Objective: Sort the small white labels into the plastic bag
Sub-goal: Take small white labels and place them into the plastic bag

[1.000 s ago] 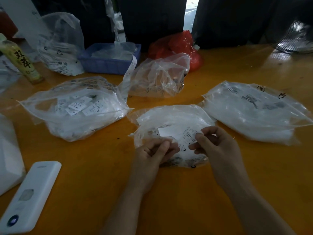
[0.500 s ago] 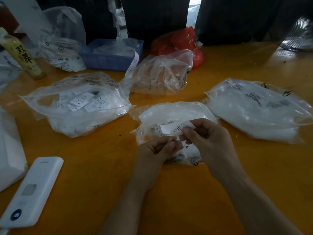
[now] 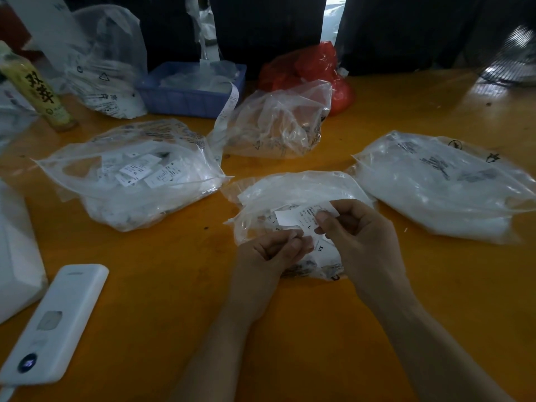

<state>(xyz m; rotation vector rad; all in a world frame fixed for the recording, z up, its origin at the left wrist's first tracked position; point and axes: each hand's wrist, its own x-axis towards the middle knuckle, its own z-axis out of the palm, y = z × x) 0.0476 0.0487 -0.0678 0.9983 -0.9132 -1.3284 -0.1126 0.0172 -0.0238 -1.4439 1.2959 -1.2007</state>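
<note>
A clear plastic bag (image 3: 293,192) holding small white labels lies in the middle of the orange table. Over its near end my right hand (image 3: 362,242) pinches a white printed label (image 3: 298,217) between thumb and forefinger. My left hand (image 3: 272,250) sits just left of it, its curled fingertips pinching the lower edge of the same label. A second bag (image 3: 130,181) to the left shows several labels inside. A third bag (image 3: 441,184) full of white labels lies to the right.
A white power bank (image 3: 55,323) lies at the near left. At the back stand a blue basket (image 3: 191,91), a crumpled clear bag (image 3: 278,123), a red bag (image 3: 313,68), a yellow bottle (image 3: 34,91) and another printed bag (image 3: 107,65).
My right hand has drawn the label slightly left and closer to my left hand. The bags have not moved.
</note>
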